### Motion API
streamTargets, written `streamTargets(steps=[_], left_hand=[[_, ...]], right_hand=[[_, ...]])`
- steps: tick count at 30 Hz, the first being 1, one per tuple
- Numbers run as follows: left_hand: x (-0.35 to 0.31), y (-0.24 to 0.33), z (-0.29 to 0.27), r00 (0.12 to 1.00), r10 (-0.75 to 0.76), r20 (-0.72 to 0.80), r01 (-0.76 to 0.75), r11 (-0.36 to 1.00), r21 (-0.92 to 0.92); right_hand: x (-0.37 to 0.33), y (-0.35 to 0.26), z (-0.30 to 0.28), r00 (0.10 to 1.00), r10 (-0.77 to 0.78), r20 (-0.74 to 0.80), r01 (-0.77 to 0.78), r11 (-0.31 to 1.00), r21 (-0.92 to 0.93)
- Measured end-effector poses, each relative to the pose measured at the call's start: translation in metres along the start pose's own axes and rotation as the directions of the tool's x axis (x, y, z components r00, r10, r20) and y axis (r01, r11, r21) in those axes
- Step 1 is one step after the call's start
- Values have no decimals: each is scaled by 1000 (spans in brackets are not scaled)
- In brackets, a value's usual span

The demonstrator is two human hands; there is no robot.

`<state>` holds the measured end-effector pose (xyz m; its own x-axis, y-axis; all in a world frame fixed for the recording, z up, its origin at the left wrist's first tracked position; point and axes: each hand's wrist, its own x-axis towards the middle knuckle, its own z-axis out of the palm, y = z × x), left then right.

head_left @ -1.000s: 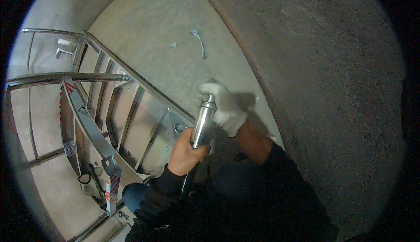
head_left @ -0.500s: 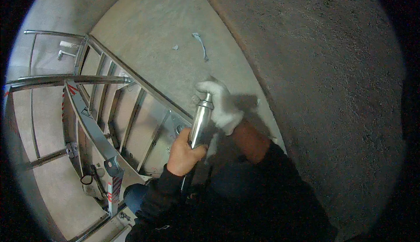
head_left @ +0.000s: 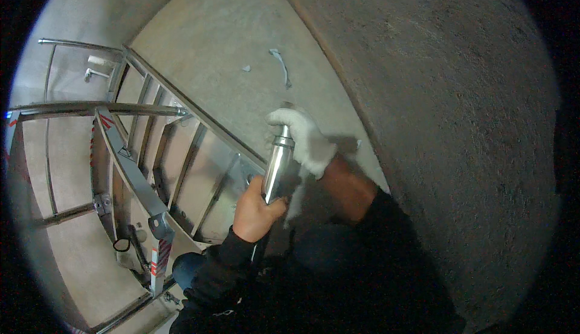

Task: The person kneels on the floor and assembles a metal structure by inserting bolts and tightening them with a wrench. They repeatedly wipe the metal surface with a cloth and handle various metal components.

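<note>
A shiny metal tube (head_left: 278,166) with a narrower neck at its far end stands tilted in front of me. Bare fingers of my left hand (head_left: 256,214) wrap round its middle. My right hand (head_left: 305,138), in a white glove, closes over the narrow far end, its fingers curled across the top. The tube's lower part runs down into the dark by my clothing, where I cannot make out its end.
On the left lies a metal frame (head_left: 205,130) with cross ribs, round bars and a hinged, striped strut (head_left: 130,165). A grey-blue strip (head_left: 280,67) and a small scrap (head_left: 246,69) lie on the floor ahead. A rough dark grey surface (head_left: 459,122) fills the right side.
The gloved right hand has shifted slightly at the tube's narrow end and shows less blur. My left hand keeps its hold. The whole view has shifted a little.
</note>
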<state>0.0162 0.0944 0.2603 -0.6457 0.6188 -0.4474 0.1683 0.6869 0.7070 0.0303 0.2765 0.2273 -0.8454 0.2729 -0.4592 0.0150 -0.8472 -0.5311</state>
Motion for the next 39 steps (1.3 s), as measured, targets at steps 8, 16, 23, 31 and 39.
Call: streamTargets(steps=[8,16,23,31,39], left_hand=[[-2,6,-6,999,-36,38,40,991,-127],[2,17,-13,998,-37,40,42,993,-110],[1,5,3,999,18,30,-19,999,48],[2,-18,-21,955,-142,261,215,937,-275],[38,-3,-71,983,-106,150,123,986,-110]], right_hand=[[6,7,-1,996,-93,12,91,992,84],[19,-11,15,987,-154,48,157,985,-66],[21,-9,6,967,-198,-161,181,977,-110],[45,-75,-34,905,-376,-197,202,789,-580],[99,34,-170,872,-476,-113,-318,-377,-870]])
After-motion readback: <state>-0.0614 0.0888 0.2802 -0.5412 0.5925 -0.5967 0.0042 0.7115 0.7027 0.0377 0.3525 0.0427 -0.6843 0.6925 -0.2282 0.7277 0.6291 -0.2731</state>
